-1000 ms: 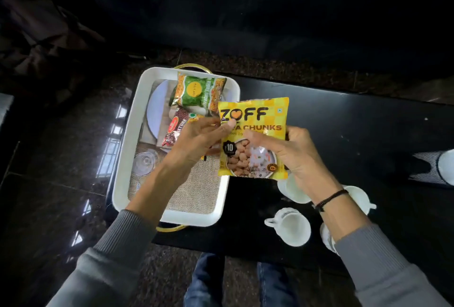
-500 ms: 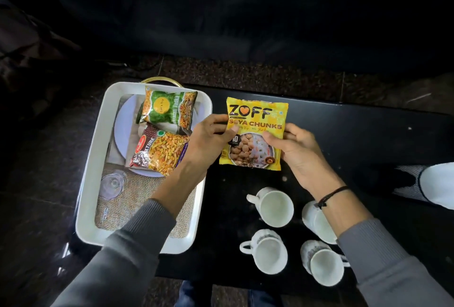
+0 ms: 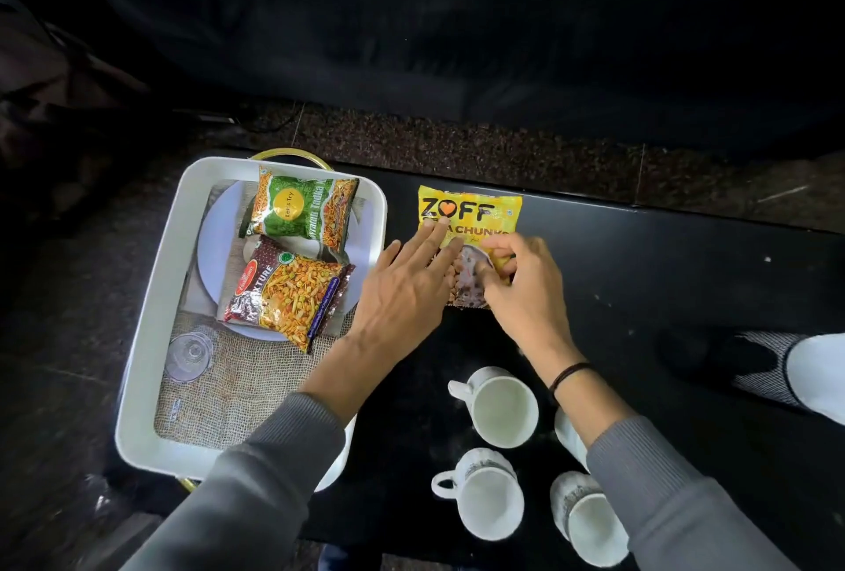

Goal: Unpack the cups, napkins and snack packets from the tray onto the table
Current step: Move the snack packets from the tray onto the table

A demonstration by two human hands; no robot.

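Observation:
A yellow soya-chunks packet lies flat on the black table, just right of the white tray. My left hand rests open with its fingertips on the packet's left edge. My right hand has its fingers curled onto the packet's lower right part. In the tray a green snack packet and a maroon mixture packet lie on a white plate. Several white cups stand on the table near me, among them one and another; my right forearm partly hides one.
The tray also holds a burlap mat with a clear glass lying on it, and has gold handles. A patterned and white object sits at the table's right edge. Speckled floor and dark fabric lie beyond the table.
The yellow packet went from being held up over the tray's right rim to lying on the table farther away. My left hand has let go and flattened; the right stays on it.

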